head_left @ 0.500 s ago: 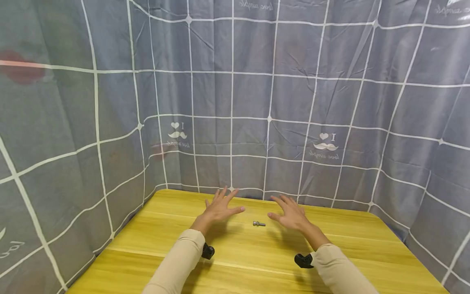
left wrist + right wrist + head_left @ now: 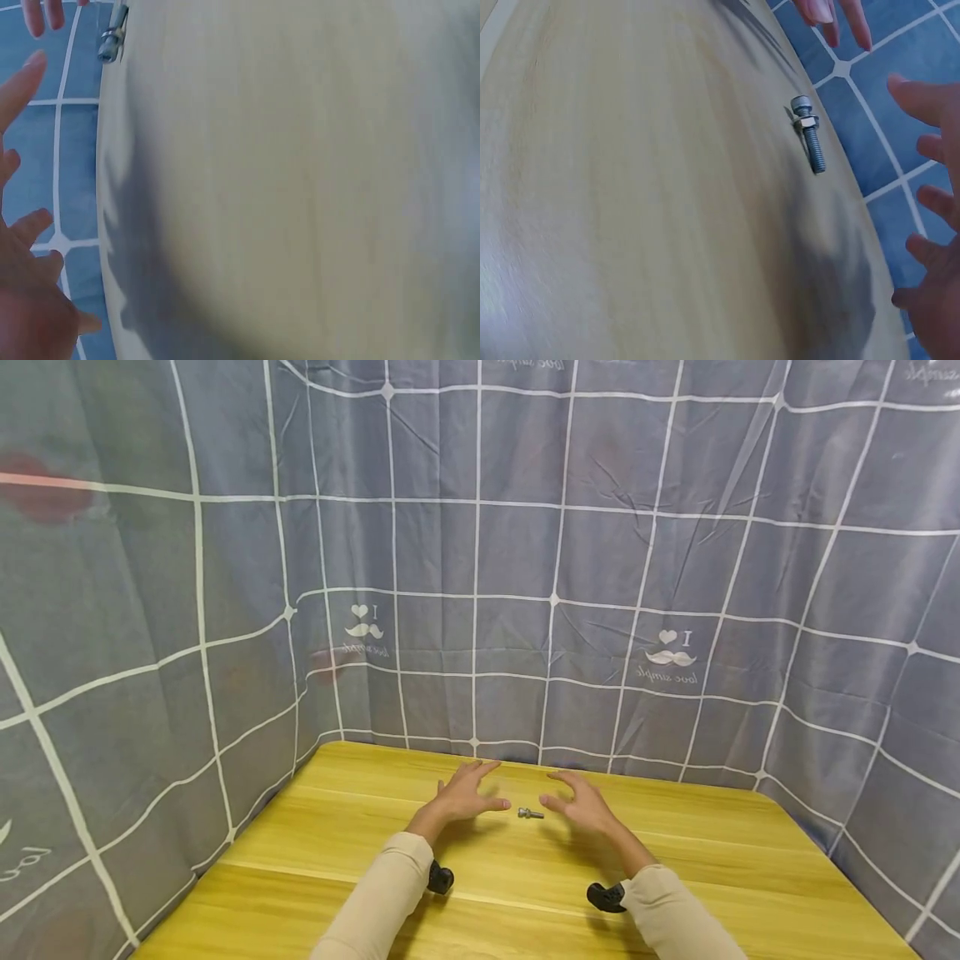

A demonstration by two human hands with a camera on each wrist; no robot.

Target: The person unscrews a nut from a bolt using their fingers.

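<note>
A metal bolt (image 2: 530, 813) with a nut threaded on it lies flat on the wooden table, between the two hands. In the right wrist view the bolt (image 2: 810, 139) shows a round socket-type head, and its nut (image 2: 806, 122) sits close below that head. My left hand (image 2: 463, 796) hovers left of the bolt with fingers spread and thumb pointing toward it. On the other side my right hand (image 2: 587, 803) hovers with fingers apart, its thumb near the threaded end. Neither hand touches the bolt, and both hold nothing.
The yellow wood-grain table (image 2: 337, 827) spreads under both arms. A grey curtain (image 2: 517, 635) with white grid lines hangs behind it and along both sides. A black wrist device (image 2: 441, 878) sits on the left wrist, another (image 2: 606, 897) on the right.
Both hands have come closer together and lower toward the bolt, with their fingers bent slightly more. The bolt lies in the same place on the table.
</note>
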